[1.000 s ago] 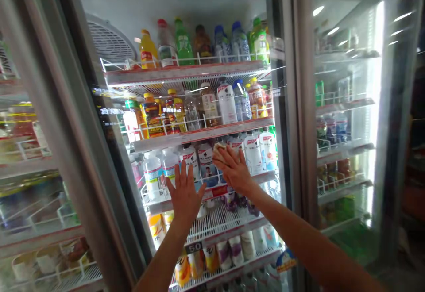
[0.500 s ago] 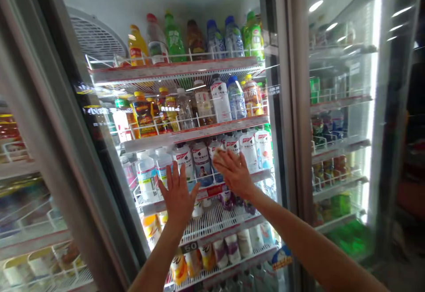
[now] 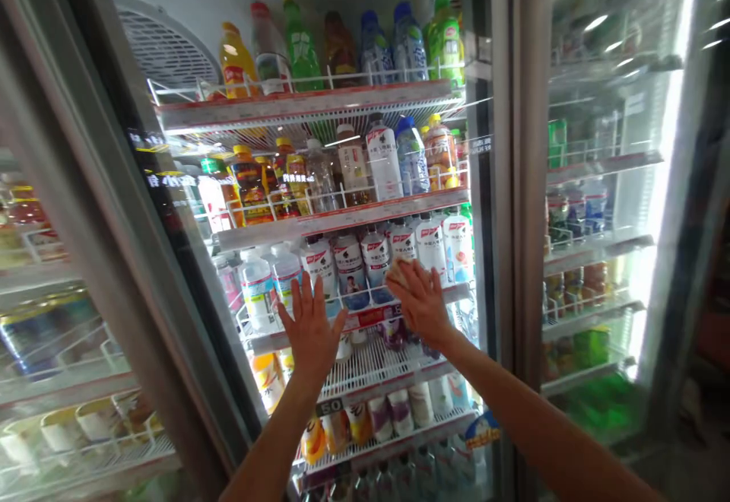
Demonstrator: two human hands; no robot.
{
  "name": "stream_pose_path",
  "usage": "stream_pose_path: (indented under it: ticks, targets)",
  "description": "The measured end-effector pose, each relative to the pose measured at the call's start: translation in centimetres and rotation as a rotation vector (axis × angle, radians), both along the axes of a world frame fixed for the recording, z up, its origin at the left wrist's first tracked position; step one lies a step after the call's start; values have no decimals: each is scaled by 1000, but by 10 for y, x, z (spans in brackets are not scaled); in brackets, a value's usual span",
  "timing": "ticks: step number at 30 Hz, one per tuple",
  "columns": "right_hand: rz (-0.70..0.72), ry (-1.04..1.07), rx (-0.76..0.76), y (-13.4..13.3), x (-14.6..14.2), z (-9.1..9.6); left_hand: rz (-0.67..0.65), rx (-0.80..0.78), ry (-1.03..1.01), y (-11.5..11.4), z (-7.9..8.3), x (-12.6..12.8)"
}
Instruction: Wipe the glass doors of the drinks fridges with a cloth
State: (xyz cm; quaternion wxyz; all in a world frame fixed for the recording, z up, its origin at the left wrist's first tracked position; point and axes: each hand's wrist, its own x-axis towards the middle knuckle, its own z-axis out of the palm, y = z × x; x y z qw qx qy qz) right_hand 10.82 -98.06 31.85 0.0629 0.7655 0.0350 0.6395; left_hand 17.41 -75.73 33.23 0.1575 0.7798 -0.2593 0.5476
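Observation:
My left hand (image 3: 312,325) is spread flat, fingers apart, against the glass door of a drinks fridge and holds nothing. To its right, my right hand (image 3: 420,300) presses a crumpled pale cloth (image 3: 396,274) to the same glass, with most of the cloth hidden under the palm and fingers. Behind the glass, white-labelled drink bottles (image 3: 349,266) stand in a row at the height of both hands. A wire shelf (image 3: 370,369) shows between my forearms.
Metal door frames (image 3: 513,258) run upright on both sides of this pane. More shelves of drinks show at left and right. Orange-labelled bottles (image 3: 336,433) stand low down, a round vent grille (image 3: 165,42) sits at upper left, and a blue sticker (image 3: 482,430) is at lower right.
My right hand and the cloth appear slightly lower and further right. My left hand stays nearly in place against the glass. The whole view has shifted slightly.

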Motion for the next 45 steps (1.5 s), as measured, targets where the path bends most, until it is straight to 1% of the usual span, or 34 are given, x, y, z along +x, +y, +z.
stream_pose_path:
  ticks: [1, 2, 3, 6, 7, 8, 10, 13, 14, 15, 16, 17, 20, 21, 22, 23, 24, 27, 28, 29, 30, 31, 32, 35, 36, 37, 38, 40, 42, 43, 44, 45]
  targets:
    - [18, 41, -57, 1, -1, -2, 2, 1, -9, 0, -1, 0]
    - [17, 47, -65, -4, -2, -1, 5, 4, -17, 0, -2, 0]
    - [-5, 11, -12, -15, -4, 1, 9, 8, -22, 1, -4, 0]
    - [-110, -192, 287, -51, -6, 12, 15, 26, -23, 2, -14, -2]
    - [-130, -230, 347, -57, -6, 15, 17, 34, -21, 2, -18, -4]
    - [-138, -240, 369, -56, -5, 15, 20, 40, -15, 1, -22, -5]
    - [-122, -194, 308, -38, -3, 9, 25, 44, -2, -1, -30, -8]
    - [-41, -39, 70, 4, 0, -9, 17, 33, 4, -5, -38, -11]
    - [-21, 9, -3, 12, -1, -14, 13, 32, 0, -6, -40, -12]
    - [-11, 42, -49, 13, -2, -17, 12, 33, -7, -6, -42, -12]
    - [-14, 51, -60, 8, -4, -18, 13, 41, -12, -5, -43, -12]
    - [-29, 36, -34, -3, -7, -18, 15, 51, -17, -4, -45, -12]
    - [-121, -128, 202, -47, -14, -13, 21, 92, -29, 2, -52, -13]
    - [-147, -178, 274, -57, -15, -13, 22, 101, -29, 4, -54, -13]
    - [-165, -210, 325, -60, -14, -14, 23, 106, -27, 5, -57, -14]
    - [-169, -218, 344, -57, -14, -18, 25, 107, -24, 5, -59, -14]
    - [-160, -203, 326, -47, -12, -25, 28, 105, -19, 5, -61, -15]
    - [-80, -64, 137, -1, -8, -50, 27, 95, -5, 3, -62, -16]
    - [-53, -12, 72, 10, -7, -58, 25, 92, -6, 2, -62, -17]
    - [-34, 31, 25, 16, -7, -63, 22, 91, -9, 2, -63, -17]
    - [-21, 56, -1, 15, -8, -65, 20, 94, -13, 3, -63, -17]
    - [-21, 60, 2, 8, -9, -66, 18, 100, -17, 4, -64, -17]
    - [-38, 33, 39, -3, -11, -64, 18, 109, -18, 6, -65, -17]
    - [-132, -127, 259, -39, -13, -54, 23, 133, -11, 12, -71, -17]
    - [-155, -166, 324, -43, -12, -52, 26, 135, -8, 13, -73, -17]
    - [-163, -180, 363, -41, -11, -52, 29, 135, -5, 13, -74, -18]
    - [-149, -167, 363, -33, -9, -54, 29, 133, -2, 13, -76, -18]
    - [-83, -74, 266, -6, -6, -62, 26, 128, 5, 12, -77, -18]
    - [-10, 44, 111, 20, -5, -69, 19, 129, 10, 13, -78, -17]
    - [15, 90, 45, 27, -6, -70, 18, 132, 9, 15, -77, -16]
    - [31, 123, -1, 28, -7, -67, 21, 131, 5, 18, -77, -15]
    - [31, 126, -7, 24, -8, -62, 27, 129, -2, 23, -76, -13]
